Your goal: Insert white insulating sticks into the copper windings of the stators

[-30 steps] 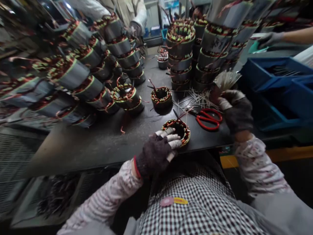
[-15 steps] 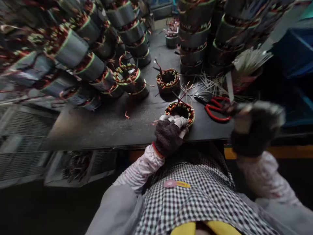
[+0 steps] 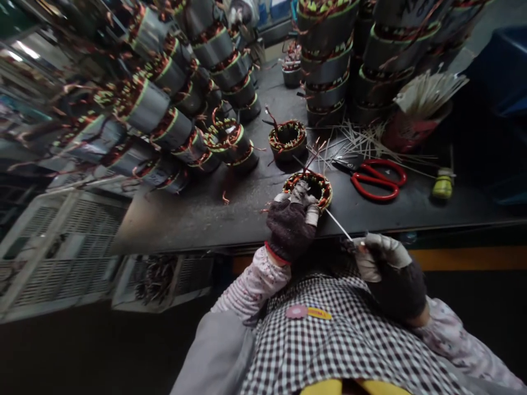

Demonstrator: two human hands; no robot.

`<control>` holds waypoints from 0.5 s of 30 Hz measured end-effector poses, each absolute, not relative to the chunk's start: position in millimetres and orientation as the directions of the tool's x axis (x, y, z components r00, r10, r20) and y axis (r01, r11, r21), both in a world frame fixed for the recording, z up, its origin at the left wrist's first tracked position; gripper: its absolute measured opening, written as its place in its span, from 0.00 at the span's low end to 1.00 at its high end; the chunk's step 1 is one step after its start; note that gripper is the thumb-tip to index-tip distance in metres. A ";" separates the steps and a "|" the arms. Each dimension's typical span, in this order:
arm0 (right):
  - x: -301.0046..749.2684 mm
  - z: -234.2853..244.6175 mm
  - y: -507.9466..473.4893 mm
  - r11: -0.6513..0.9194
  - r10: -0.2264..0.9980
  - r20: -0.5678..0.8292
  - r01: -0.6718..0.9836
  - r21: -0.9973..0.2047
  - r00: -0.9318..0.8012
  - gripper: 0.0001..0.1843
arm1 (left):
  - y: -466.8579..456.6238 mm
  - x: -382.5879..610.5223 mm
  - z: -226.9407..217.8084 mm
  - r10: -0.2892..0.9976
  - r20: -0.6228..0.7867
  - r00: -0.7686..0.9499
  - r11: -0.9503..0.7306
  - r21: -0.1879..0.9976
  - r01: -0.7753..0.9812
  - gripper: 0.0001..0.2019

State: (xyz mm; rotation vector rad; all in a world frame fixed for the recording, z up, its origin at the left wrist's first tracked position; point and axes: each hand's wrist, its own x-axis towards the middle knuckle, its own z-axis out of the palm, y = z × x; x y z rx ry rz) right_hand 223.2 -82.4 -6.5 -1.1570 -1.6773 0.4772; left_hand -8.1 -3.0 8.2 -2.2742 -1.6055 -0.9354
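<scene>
A motor stator point(image 3: 326, 193), a ring with red and copper windings, lies near the table's front edge. My left hand point(image 3: 293, 219), in a dark fingerless glove with taped fingers, grips its near-left rim, some fingers inside the ring. A thin white tie point(image 3: 338, 224) stretches from the stator's right side to my right hand point(image 3: 389, 269). That hand is closed, pinching the tie's end in front of the table edge. To the right, red-handled scissors point(image 3: 381, 180) lie on the table. Behind stands another stator point(image 3: 287, 141).
Stacked stators rise at left point(image 3: 148, 104) and at back right point(image 3: 327, 66). Loose white ties point(image 3: 358, 140) lie beside a red tub point(image 3: 415, 129) full of them. A yellow-green object point(image 3: 443, 184) sits at right. Plastic crates point(image 3: 74, 247) stand lower left.
My right hand has come down and left from beside the scissors, and the white tie now shows taut between it and the stator. My left hand stays on the stator. The view has shifted slightly.
</scene>
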 end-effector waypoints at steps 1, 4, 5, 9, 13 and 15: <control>221.6 -6.8 -82.2 0.494 0.842 0.536 0.484 -0.723 -0.059 0.06 | -3.1 -8.5 8.2 0.767 0.607 0.208 -0.396 0.195 0.897 0.13; 214.9 -6.7 -69.2 0.590 0.771 0.624 0.507 -0.628 -0.123 0.10 | -3.6 -8.3 8.9 0.769 0.614 0.179 -0.413 0.263 0.872 0.12; 212.8 -6.0 -61.3 0.599 0.768 0.628 0.492 -0.632 -0.127 0.11 | -3.6 -7.3 8.8 0.782 0.604 0.153 -0.405 0.306 0.862 0.11; 209.9 4.1 -27.5 0.559 0.827 0.544 0.318 -0.766 -0.144 0.08 | -2.3 -2.1 8.3 0.839 0.543 -0.029 -0.347 0.576 0.741 0.07; 213.0 23.6 -8.9 0.409 0.904 0.366 0.195 -0.892 -0.223 0.05 | -0.5 -3.9 14.2 0.822 0.568 0.040 -0.443 0.593 0.672 0.03; 212.7 31.3 -3.5 0.375 0.913 0.319 0.215 -0.902 -0.255 0.07 | -0.4 -6.9 18.8 0.804 0.586 0.105 -0.485 0.542 0.687 0.03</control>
